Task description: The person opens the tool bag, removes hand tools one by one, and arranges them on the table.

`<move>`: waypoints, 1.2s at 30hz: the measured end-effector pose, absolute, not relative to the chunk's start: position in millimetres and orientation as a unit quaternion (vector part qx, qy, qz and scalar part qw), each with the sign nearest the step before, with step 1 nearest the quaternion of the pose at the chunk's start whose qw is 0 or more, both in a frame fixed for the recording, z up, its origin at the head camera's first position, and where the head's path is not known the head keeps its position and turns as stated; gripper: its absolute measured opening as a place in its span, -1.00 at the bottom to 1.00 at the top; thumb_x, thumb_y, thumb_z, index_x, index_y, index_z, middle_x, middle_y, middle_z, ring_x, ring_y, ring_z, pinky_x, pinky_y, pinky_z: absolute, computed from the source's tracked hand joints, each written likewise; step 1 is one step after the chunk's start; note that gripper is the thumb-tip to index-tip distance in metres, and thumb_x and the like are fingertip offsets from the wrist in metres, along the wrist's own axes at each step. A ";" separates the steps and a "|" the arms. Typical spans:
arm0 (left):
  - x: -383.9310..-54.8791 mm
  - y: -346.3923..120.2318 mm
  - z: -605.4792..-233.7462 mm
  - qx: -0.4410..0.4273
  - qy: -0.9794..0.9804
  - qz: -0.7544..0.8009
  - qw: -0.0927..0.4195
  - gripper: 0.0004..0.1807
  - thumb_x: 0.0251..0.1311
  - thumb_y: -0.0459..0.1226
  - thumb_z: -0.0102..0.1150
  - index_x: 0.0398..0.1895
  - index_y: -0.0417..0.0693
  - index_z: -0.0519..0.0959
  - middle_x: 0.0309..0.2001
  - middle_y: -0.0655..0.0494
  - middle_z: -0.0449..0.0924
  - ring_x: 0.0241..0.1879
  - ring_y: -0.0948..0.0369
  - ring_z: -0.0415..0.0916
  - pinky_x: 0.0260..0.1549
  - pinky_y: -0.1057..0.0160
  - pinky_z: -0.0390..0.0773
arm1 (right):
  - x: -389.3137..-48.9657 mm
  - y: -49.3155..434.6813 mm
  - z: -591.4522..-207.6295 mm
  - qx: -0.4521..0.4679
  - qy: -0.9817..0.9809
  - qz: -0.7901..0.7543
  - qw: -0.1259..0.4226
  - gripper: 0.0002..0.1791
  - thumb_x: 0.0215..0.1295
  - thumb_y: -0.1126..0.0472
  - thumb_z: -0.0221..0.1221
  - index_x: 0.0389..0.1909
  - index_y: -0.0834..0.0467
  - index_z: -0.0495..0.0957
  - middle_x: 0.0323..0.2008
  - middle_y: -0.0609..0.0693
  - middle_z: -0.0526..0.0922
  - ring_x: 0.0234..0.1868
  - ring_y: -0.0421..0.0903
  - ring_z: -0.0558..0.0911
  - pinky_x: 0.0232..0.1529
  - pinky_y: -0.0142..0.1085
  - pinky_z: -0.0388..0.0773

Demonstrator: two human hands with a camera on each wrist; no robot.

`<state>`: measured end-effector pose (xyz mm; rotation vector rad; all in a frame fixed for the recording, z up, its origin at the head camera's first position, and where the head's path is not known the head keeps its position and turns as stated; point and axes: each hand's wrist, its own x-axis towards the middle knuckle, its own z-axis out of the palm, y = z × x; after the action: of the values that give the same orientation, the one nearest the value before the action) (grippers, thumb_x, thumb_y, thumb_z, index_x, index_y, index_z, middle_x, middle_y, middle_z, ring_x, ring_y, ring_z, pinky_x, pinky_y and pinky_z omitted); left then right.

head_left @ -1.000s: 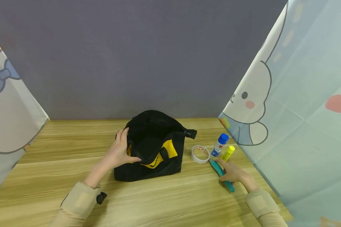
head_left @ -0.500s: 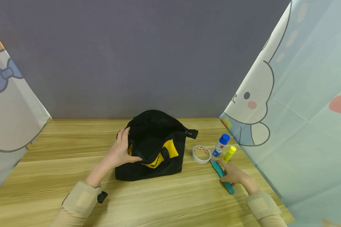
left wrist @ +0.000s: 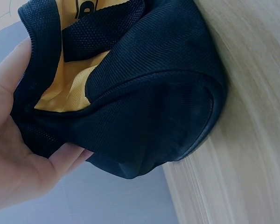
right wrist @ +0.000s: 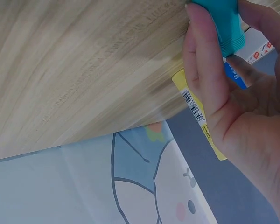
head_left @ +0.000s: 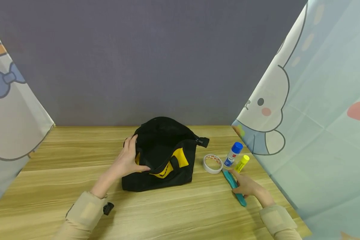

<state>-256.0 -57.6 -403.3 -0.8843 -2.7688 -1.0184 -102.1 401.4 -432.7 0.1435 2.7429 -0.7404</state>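
A black bag (head_left: 156, 183) with yellow panels stands on the table, its mouth spread wide. My left hand (head_left: 126, 160) grips the bag's left rim, thumb along the near lip; in the left wrist view that hand (left wrist: 23, 154) has fabric between thumb and fingers. Over at the right, my right hand (head_left: 246, 184) holds a slim teal tool, apparently a utility knife (head_left: 230, 178), by its sides while it lies at table level. The right wrist view shows the knife's ribbed teal end (right wrist: 227, 28) between thumb and fingers; the rest is cut off there.
A white tape roll (head_left: 212, 170) lies between bag and knife. Beyond the right hand are a blue-capped glue stick (head_left: 232, 155) and a yellow highlighter-like stick (head_left: 242, 162). A grey wall (head_left: 156, 66) closes the back, and a printed curtain (head_left: 318, 140) the right side.
The near end of the teal knife has swung slightly left and toward me under the right hand. The left hand and bag stay practically still; the view has shifted a little.
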 end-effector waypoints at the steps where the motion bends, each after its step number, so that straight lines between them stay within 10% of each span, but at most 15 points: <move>1: -255.8 -57.5 -402.8 -0.288 -0.898 -0.330 0.031 0.43 -0.20 -0.04 0.63 0.53 -0.35 -0.23 0.46 -0.50 -0.20 0.36 -0.43 0.13 0.25 -0.36 0.31 | -101.9 401.6 -432.6 0.046 0.954 -0.257 0.149 -0.09 0.11 0.37 0.33 0.48 0.18 0.12 -0.48 0.07 0.42 -0.62 -0.08 0.52 -0.66 -0.20 0.59; 23: -255.3 -60.2 -404.4 -0.284 -0.900 -0.330 0.031 0.42 -0.18 -0.05 0.63 0.53 -0.35 -0.24 0.47 -0.50 -0.22 0.36 -0.43 0.15 0.23 -0.33 0.36 | -118.3 392.4 -383.5 -0.010 0.964 -0.222 0.148 -0.19 0.21 0.34 0.30 0.43 0.36 0.13 -0.08 0.47 0.51 -0.54 -0.08 0.53 -0.58 -0.29 0.53; 36: -252.7 -55.7 -404.1 -0.282 -0.901 -0.328 0.036 0.45 -0.21 -0.01 0.63 0.54 -0.31 -0.24 0.48 -0.47 -0.20 0.35 -0.41 0.19 0.19 -0.29 0.43 | -150.0 364.0 -323.9 -0.105 0.984 -0.122 0.081 -0.21 0.17 0.23 0.34 0.39 0.32 0.24 -0.24 0.15 0.57 -0.41 -0.17 0.54 -0.36 -0.31 0.51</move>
<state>-252.7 -55.7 -404.1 -0.8670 -2.7670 -1.0075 -150.0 364.0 -323.9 -0.3125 2.9413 -0.3635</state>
